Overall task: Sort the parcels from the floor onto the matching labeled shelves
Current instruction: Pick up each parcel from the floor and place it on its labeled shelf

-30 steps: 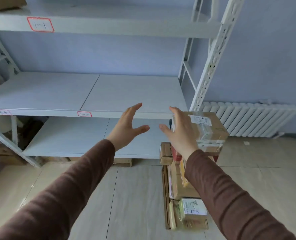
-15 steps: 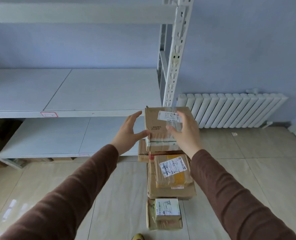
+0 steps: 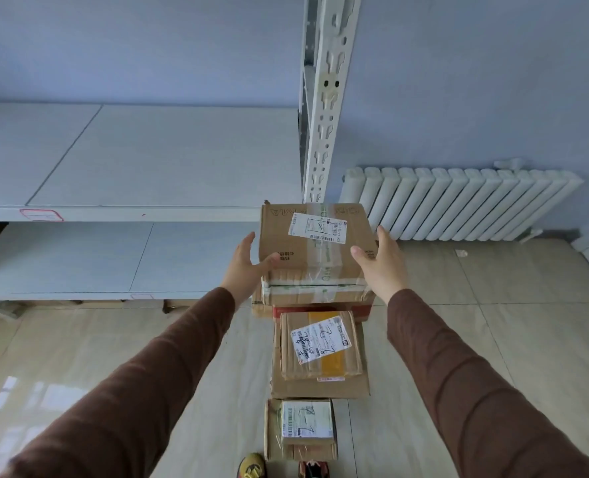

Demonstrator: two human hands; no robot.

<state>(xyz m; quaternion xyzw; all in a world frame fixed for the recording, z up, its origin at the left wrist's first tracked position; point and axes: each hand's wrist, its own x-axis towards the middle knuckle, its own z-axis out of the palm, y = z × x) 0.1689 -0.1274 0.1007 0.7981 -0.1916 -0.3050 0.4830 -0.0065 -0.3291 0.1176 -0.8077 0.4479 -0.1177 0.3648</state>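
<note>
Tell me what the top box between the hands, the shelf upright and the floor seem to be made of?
The top box looks like brown corrugated cardboard: matte, with ribbed edges, clear tape and a paper label. The shelf upright seems to be white-painted metal, judging by its punched slots. The floor appears to be glossy beige tile, with thin joints and window glare.

two hands (image 3: 243,267) (image 3: 382,263), four labelled parcels (image 3: 312,250) (image 3: 320,345) (image 3: 306,424) (image 3: 320,388), two shelves (image 3: 148,157) (image 3: 79,260), one radiator (image 3: 458,205).

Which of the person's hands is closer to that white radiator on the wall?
The right hand. It sits on the right side of the top parcel, just below and left of the radiator. The left hand is across the parcel, farther left.
</note>
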